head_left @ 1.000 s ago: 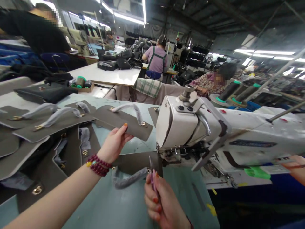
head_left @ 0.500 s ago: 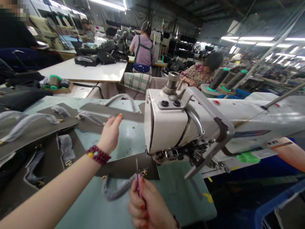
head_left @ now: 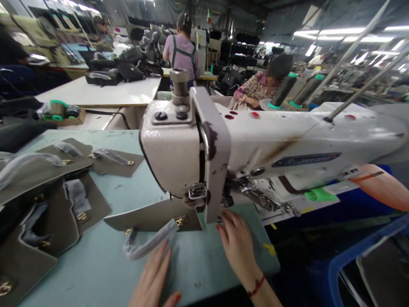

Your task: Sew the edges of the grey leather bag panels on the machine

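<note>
A grey bag panel point(head_left: 150, 218) with a gold fitting and a plastic-wrapped handle point(head_left: 147, 243) lies under the head of a white sewing machine point(head_left: 179, 149) on the pale green table point(head_left: 96, 268). My left hand point(head_left: 153, 279) lies flat on the table, fingers stretched out, just below the wrapped handle. My right hand point(head_left: 237, 244) rests on the table with fingers extended toward the needle area, its fingertips partly under the machine head. I see nothing held in either hand.
More grey panels with wrapped handles point(head_left: 47, 170) are piled at the left. Thread cones point(head_left: 58, 110) sit behind them. Another person's arm point(head_left: 380, 187) reaches in at the right, above a blue bin point(head_left: 348, 264). Other workers sit at the far tables.
My left hand let go of the panel it held up and came down flat on the table. My right hand no longer shows the pink snips and moved toward the needle. The view swung left.
</note>
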### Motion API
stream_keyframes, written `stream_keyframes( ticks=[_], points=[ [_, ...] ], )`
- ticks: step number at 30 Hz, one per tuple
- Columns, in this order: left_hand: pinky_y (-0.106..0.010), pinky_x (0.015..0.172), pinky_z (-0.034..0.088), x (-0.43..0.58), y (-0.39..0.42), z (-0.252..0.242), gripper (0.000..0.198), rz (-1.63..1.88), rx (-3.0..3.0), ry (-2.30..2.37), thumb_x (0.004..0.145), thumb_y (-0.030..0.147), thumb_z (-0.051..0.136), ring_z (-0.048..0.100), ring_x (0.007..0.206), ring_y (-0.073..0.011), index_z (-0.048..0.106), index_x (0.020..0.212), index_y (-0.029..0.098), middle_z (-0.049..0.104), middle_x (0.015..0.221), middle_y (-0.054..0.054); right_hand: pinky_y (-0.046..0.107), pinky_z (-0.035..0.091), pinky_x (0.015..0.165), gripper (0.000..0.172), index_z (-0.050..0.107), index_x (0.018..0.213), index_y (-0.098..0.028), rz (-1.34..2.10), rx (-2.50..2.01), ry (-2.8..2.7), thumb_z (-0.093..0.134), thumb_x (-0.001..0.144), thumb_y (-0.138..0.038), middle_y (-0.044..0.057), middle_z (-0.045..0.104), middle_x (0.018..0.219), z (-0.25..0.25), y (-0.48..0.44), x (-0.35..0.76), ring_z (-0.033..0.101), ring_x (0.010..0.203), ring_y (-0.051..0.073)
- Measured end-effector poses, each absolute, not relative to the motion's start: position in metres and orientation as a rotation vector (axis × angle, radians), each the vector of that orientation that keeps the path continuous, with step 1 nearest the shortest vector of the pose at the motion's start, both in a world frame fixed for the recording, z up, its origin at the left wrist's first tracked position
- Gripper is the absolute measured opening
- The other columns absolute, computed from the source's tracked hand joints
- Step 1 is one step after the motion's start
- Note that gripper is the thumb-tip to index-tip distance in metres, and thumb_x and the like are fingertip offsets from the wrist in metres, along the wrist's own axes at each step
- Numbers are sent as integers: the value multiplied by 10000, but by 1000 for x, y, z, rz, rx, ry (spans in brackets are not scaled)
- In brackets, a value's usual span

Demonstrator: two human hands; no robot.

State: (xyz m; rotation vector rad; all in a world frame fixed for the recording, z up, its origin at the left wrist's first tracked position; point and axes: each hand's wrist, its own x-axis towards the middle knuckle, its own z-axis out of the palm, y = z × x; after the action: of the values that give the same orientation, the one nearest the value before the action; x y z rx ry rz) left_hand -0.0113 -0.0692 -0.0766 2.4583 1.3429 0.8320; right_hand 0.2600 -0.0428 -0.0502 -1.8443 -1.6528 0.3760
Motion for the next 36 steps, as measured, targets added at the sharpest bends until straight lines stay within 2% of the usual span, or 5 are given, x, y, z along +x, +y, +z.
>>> stream_keyframes(
  ticks=[4,7,10,25,36],
  points=[
    [-731,1096,240,-3,-7,-87,890,863,2680,1530,898,351,565,74,1487,-472,12,1582,219,27,1653,-197,333,472,897,269,662,1137,-174,661,-1536,-1653,460,1005,-293,106,721,1081,-29,-29,220,656,1014,238],
    [-744,1092,196,-4,41,-46,794,791,2909,1387,875,421,612,289,1416,-479,231,1552,263,364,1547,-208,251,455,706,296,675,947,-172,823,-1476,-1496,457,1011,-361,62,717,861,-22,-26,194,651,790,188],
    [-602,980,419,-8,56,-3,605,598,2995,1207,873,507,605,548,1166,-388,485,1423,288,597,1317,-167,231,346,553,386,610,760,-162,908,-1506,-1321,427,1009,-394,9,591,652,-19,-30,179,509,591,137],
    [-553,921,447,-5,64,17,447,643,2836,1230,909,552,510,619,1030,-370,680,1203,262,697,1067,-139,248,268,538,437,495,641,-172,1004,-1542,-1195,433,989,-429,-27,420,584,-4,-20,177,375,570,114],
    [-452,799,473,-4,70,25,506,642,2601,1157,889,683,418,651,831,-287,748,933,301,709,844,-58,254,544,626,539,706,875,-138,1562,-1123,-815,493,929,-630,33,644,727,-19,-24,199,678,619,161]
  ],
)
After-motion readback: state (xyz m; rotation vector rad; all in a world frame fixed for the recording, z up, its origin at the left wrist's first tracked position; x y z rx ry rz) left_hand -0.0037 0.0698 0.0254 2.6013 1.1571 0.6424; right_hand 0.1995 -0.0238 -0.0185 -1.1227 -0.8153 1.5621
